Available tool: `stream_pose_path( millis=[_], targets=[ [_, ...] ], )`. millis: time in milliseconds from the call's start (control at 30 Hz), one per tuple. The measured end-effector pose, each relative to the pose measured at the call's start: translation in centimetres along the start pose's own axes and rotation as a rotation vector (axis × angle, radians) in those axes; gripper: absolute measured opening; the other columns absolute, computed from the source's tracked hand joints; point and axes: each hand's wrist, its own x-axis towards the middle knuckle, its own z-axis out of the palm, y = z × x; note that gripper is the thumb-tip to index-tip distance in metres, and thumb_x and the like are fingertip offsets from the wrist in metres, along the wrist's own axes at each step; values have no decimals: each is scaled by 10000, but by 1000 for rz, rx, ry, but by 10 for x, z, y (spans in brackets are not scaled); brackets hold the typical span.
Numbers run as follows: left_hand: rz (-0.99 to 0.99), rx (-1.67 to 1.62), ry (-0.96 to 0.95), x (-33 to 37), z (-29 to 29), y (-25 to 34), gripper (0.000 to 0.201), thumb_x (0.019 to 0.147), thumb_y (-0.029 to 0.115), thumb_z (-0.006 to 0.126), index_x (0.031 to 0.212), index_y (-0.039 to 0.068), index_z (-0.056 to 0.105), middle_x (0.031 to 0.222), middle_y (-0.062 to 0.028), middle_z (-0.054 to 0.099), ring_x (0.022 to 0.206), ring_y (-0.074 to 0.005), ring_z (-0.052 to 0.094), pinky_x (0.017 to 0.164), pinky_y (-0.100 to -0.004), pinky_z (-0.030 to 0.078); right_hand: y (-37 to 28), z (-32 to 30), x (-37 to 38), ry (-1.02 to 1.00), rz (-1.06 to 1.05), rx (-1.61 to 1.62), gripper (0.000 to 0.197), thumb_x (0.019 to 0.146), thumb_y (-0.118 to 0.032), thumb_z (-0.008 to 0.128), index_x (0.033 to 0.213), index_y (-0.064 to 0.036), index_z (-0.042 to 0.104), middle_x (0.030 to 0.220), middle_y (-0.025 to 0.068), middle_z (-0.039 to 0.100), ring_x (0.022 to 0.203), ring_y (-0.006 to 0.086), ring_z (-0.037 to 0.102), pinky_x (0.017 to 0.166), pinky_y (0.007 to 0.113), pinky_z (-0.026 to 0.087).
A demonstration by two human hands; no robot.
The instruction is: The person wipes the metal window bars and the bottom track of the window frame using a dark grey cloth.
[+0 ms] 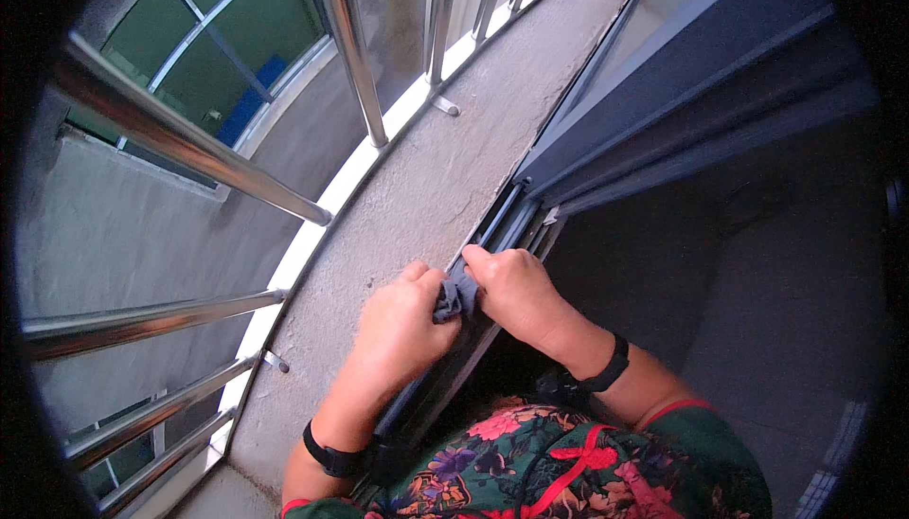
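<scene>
A crumpled grey-blue cloth (456, 297) is bunched between my two hands, just over the dark metal track of a sliding window (507, 221). My left hand (402, 320) is closed round the cloth's left side, knuckles up, above the inner edge of the concrete ledge. On the other side, my right hand (516, 290) grips the cloth with its fingers curled toward the track. Both hands hide most of the cloth and the stretch of track under them. Each wrist wears a black band.
A rough concrete ledge (426, 178) runs along the window's outer side. Beyond it stand shiny metal railing bars (355, 55) on a white base rail (308, 244). A dark window frame (663, 83) rises at the upper right. Metal pegs (445, 105) stick out over the ledge.
</scene>
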Motion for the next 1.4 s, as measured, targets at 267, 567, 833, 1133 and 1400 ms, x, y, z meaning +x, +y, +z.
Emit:
stream_pose_path(
  millis=[267, 567, 833, 1133, 1400],
  targets=[
    [-44, -33, 13, 0, 11, 6, 300, 692, 130, 681, 969, 32, 618, 921, -178, 593, 804, -405, 621, 716, -473, 515, 8, -5, 2, 37, -84, 75, 45, 812, -24, 562, 823, -48, 526, 645, 211, 615, 673, 397, 659, 575, 490, 515],
    [-76, -118, 94, -3, 16, 6, 398, 679, 98, 680, 1069, 44, 627, 954, -167, 598, 880, -387, 623, 755, -435, 514, 18, -3, 13, 153, -211, 112, 86, 821, -37, 594, 766, -48, 529, 631, 186, 601, 626, 365, 647, 524, 459, 495],
    [-51, -151, 104, 8, 20, 14, 452, 690, 92, 677, 1138, 74, 619, 1042, -150, 599, 905, -376, 633, 761, -434, 523, 31, -12, 10, 362, -156, 167, 72, 809, 19, 613, 867, -20, 598, 671, 194, 593, 629, 352, 643, 520, 425, 486],
    [29, -59, 95, 31, 25, 23, 570, 699, 110, 679, 1255, 94, 551, 1219, -138, 582, 915, -388, 639, 770, -457, 542, 39, -18, 18, 522, -69, 97, 94, 821, 19, 616, 908, -13, 598, 692, 187, 604, 629, 332, 649, 541, 404, 491],
    [79, -43, 81, 38, 27, 18, 529, 717, 114, 656, 1235, 65, 563, 1305, -132, 562, 938, -387, 641, 801, -458, 539, 33, -20, 12, 307, -4, 89, 33, 839, 22, 563, 844, -2, 541, 704, 180, 606, 659, 315, 652, 548, 400, 478]
  ],
)
